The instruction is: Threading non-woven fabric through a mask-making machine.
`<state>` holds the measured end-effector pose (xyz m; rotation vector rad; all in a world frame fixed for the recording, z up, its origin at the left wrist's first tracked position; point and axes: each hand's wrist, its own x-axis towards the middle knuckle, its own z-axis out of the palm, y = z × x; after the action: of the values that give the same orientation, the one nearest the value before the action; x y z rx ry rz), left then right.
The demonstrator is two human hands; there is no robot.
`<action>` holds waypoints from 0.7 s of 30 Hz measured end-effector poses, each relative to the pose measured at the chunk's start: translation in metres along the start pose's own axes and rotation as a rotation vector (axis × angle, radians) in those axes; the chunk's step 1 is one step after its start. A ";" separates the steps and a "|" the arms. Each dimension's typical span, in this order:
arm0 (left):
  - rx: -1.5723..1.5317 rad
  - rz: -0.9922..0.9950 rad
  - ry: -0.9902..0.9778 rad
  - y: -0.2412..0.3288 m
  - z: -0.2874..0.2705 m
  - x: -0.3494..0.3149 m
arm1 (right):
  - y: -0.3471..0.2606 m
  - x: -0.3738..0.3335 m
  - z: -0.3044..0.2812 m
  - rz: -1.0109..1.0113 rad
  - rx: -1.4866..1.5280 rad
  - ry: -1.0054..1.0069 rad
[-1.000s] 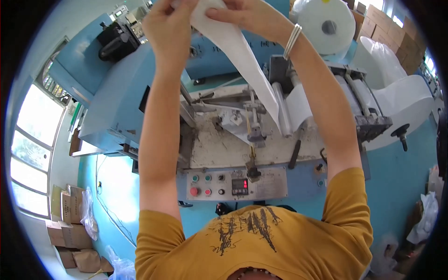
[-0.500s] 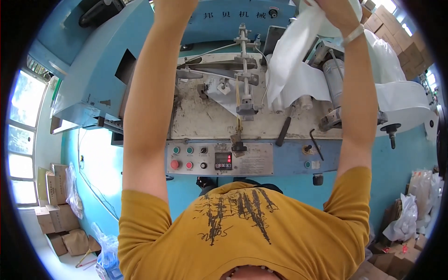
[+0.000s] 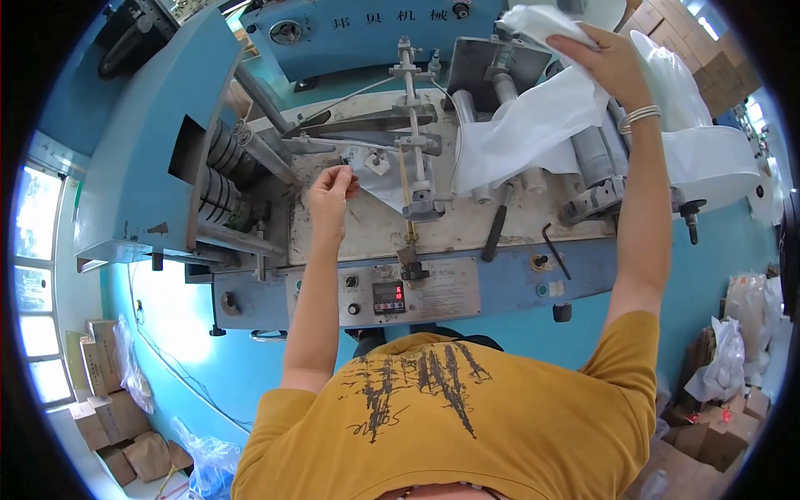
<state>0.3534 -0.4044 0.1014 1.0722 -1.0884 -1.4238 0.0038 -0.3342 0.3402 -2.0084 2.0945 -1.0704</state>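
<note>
My right hand [image 3: 607,65], raised at the far right, grips a bunched part of a white web of thin sheet [image 3: 533,125]. From that hand the sheet hangs down to the left, over rollers [image 3: 600,150] on the machine bed [image 3: 350,229]. Over the left part of the bed, my left hand [image 3: 330,198] is closed, its thumb and fingertips pressed together. Whatever is in them, if anything, is hidden. Just right of the left fingertips, a pointed piece of sheet [image 3: 387,185] lies beneath a metal guide arm [image 3: 375,148].
An upright clamp post [image 3: 412,125] rises mid-bed. A dark-handled tool [image 3: 495,232] and a hex key [image 3: 555,250] lie near the front edge, above the control panel [image 3: 450,287]. Left stands a blue housing [image 3: 137,167] with belted rollers [image 3: 221,183]; right, a large white roll [image 3: 708,162].
My left hand has come down from the far machine frame to the left part of the bed. The right hand stays high with the sheet, which now spreads lower. The view has shifted.
</note>
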 end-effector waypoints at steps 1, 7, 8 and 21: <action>-0.039 -0.052 -0.022 -0.008 -0.002 0.003 | 0.006 0.001 0.005 -0.014 -0.005 -0.043; -0.285 -0.302 -0.173 -0.035 0.003 0.019 | 0.028 -0.001 0.055 -0.415 -0.168 -0.091; -0.357 -0.363 -0.248 -0.039 0.007 0.023 | 0.029 -0.005 0.067 -0.420 -0.182 -0.151; -0.363 -0.597 -0.700 -0.067 0.046 0.047 | 0.016 -0.035 0.218 -0.088 -0.319 -0.797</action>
<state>0.2905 -0.4409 0.0417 0.6551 -0.9374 -2.4897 0.1010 -0.3988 0.1523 -2.1491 1.7956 0.1141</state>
